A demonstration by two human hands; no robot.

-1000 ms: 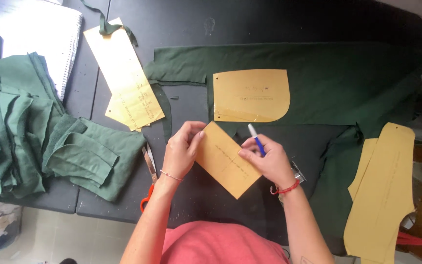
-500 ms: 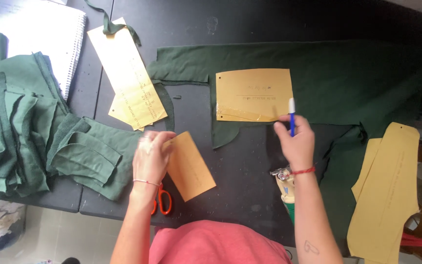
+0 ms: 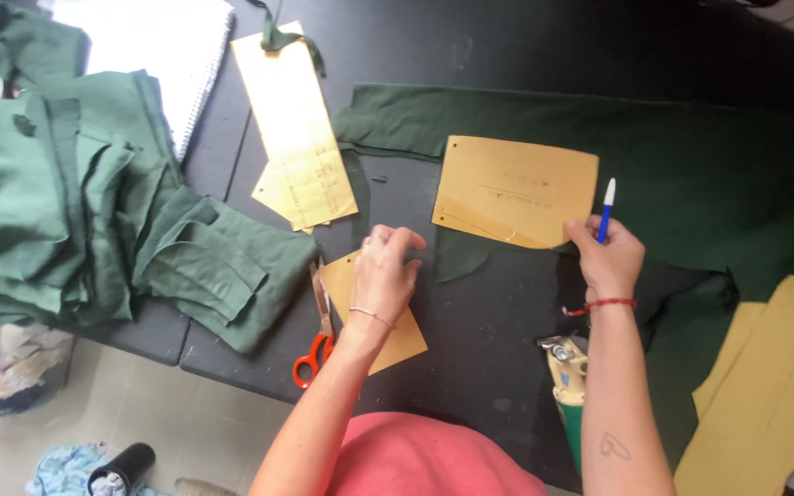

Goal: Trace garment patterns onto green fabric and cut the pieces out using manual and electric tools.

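Our left hand [image 3: 383,276] presses flat the near cardboard pattern piece [image 3: 397,344]; our right hand [image 3: 606,262] pinches a blue pen [image 3: 606,209]. Thin, light card, probably slippery: we hold edges.

A small tan card pattern piece [image 3: 397,340] lay flat near the worktop's front edge; a blue-and-white pen [image 3: 605,209] stood upright.

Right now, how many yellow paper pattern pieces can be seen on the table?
5, perhaps more hidden: a long strip at upper left, a piece under it, one under the left hand, one on the green fabric, one at far right.
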